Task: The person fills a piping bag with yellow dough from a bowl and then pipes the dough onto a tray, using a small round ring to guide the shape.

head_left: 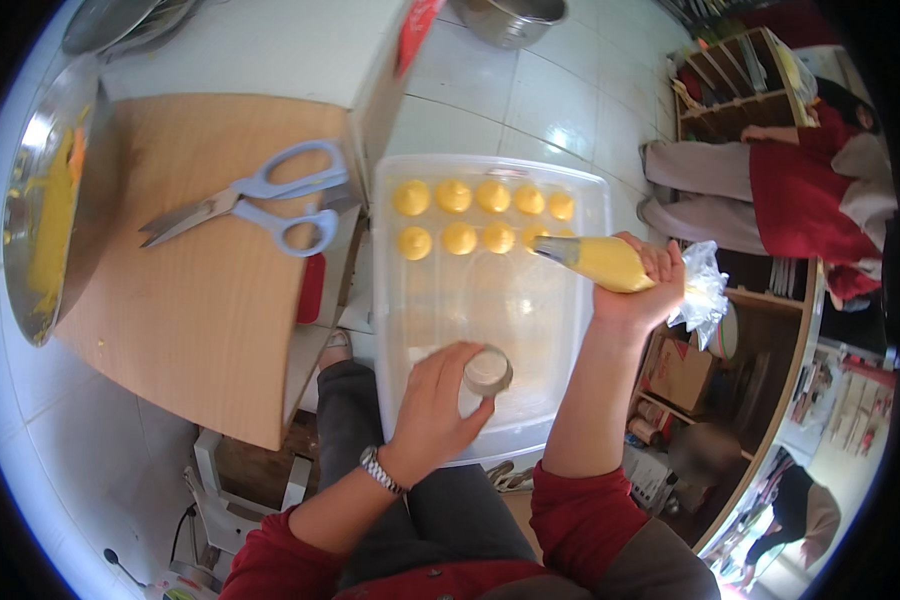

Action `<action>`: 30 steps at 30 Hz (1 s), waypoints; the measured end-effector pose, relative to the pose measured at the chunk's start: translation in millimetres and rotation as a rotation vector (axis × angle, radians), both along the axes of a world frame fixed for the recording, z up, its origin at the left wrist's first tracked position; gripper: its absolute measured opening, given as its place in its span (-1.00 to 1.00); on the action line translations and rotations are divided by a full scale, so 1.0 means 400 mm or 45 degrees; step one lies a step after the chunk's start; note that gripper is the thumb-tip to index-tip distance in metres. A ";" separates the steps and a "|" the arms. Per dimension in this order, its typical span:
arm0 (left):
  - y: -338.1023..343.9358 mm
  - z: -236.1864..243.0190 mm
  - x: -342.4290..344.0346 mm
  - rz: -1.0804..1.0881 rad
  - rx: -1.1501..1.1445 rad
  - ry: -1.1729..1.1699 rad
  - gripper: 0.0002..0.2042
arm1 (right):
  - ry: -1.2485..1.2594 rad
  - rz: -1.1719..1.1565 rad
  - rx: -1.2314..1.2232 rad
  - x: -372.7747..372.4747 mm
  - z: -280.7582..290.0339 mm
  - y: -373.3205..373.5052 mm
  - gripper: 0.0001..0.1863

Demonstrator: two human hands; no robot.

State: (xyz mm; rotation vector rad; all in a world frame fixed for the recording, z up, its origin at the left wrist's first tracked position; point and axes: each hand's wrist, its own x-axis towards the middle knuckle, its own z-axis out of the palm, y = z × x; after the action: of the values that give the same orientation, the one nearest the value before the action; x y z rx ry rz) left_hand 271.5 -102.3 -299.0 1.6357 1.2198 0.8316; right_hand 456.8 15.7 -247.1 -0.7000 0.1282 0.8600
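My right hand (640, 285) grips a piping bag (600, 262) of yellow mixture. Its metal tip is over a yellow mound in the second row on a translucent plastic tray (580, 400). Several piped yellow mounds (455, 197) sit in two rows across the tray's upper part. My left hand (435, 400) holds a small round metal cutter or ring (487, 370) over the tray's lower part.
On the wooden board (190, 350) at left lie blue-handled scissors (240, 200) and a steel bowl (50, 230) smeared with yellow. A steel pot (510, 15) stands at the top. At right, a person in red (800, 190) stands by wooden shelving (730, 380).
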 end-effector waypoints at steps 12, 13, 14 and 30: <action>0.181 -0.107 0.296 -0.075 0.228 0.278 -0.49 | -0.071 -0.213 0.067 0.286 0.020 -0.173 -0.58; 0.184 -0.112 0.307 -0.076 0.255 0.315 -0.50 | -0.067 -0.215 0.065 0.292 0.017 -0.179 -0.58; 0.185 -0.115 0.314 -0.093 0.256 0.320 -0.50 | -0.062 -0.215 0.062 0.296 0.014 -0.183 -0.58; 0.184 -0.133 0.327 -0.071 0.276 0.374 -0.45 | -1.333 0.250 -0.098 0.170 -0.123 -0.134 -0.62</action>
State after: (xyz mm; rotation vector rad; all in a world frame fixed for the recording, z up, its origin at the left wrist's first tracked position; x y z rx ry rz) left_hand 402.4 -28.8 -352.2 2.0138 1.3122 0.7265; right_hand 524.6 -37.7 -296.4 -1.1677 -0.8585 0.5830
